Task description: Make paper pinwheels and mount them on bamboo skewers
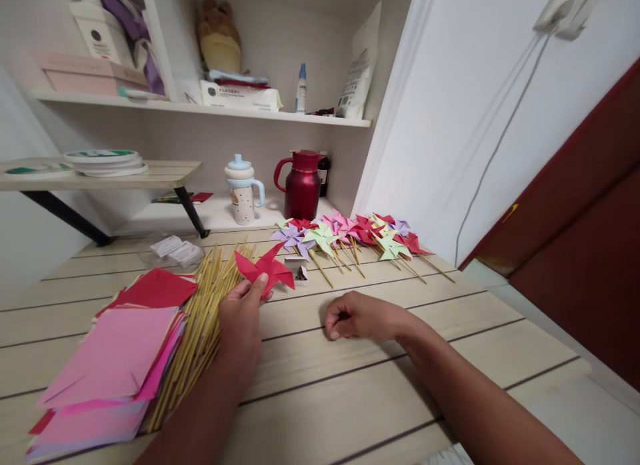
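Observation:
A red paper pinwheel (pixel 269 268) is pinched between the thumb and fingers of my left hand (pixel 243 312), held above the table. No stick shows on it. My right hand (pixel 363 316) rests low over the tabletop to the right, its fingers curled together; whatever lies in them, if anything, is hidden. Just behind the red pinwheel stands a small open box (pixel 299 268) with dark bits inside. Beside my left hand lies a bundle of thin wooden sticks (pixel 197 325). Left of it is a stack of coloured paper squares (pixel 113 352), pink on top, with red ones behind.
Several pinwheels on sticks (pixel 340 233) lie in a pile at the back. Behind stand a dark red jug (pixel 303 188) and a speckled cup (pixel 243 202). A clear packet (pixel 175 250) and a raised wooden stand (pixel 170 175) are at the left.

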The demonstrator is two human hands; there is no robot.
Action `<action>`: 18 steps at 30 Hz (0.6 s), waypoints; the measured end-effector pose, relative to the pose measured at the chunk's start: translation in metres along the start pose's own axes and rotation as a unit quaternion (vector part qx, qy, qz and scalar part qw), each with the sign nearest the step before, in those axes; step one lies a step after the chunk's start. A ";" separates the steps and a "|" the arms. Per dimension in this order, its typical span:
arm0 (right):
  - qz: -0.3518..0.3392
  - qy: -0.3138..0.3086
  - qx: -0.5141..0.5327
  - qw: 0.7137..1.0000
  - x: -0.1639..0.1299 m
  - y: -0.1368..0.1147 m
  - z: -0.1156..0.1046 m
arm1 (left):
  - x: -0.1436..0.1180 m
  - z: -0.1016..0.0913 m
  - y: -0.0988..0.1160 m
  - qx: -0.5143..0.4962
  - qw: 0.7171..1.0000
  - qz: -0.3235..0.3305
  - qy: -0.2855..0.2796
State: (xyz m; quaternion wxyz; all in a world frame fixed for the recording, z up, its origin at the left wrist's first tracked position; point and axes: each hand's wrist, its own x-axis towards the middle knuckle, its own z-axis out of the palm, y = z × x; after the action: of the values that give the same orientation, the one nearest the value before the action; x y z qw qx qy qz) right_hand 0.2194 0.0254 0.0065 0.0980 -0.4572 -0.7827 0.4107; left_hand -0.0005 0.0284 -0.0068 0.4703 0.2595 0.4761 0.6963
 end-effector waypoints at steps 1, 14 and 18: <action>-0.003 -0.017 0.002 1.000 -0.001 -0.002 -0.001 | 0.000 0.000 0.000 0.000 1.000 0.001 -0.002; -0.001 -0.010 0.086 0.996 0.002 -0.002 0.004 | 0.002 -0.001 -0.002 0.007 1.000 -0.003 -0.022; 0.018 -0.012 0.125 0.992 0.002 -0.004 0.004 | 0.001 -0.001 0.000 0.011 1.000 -0.008 -0.027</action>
State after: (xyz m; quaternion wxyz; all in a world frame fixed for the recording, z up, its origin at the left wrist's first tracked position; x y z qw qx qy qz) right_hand 0.2134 0.0236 0.0063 0.1373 -0.4504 -0.7179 0.5127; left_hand -0.0016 0.0284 -0.0076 0.4858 0.2790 0.4728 0.6802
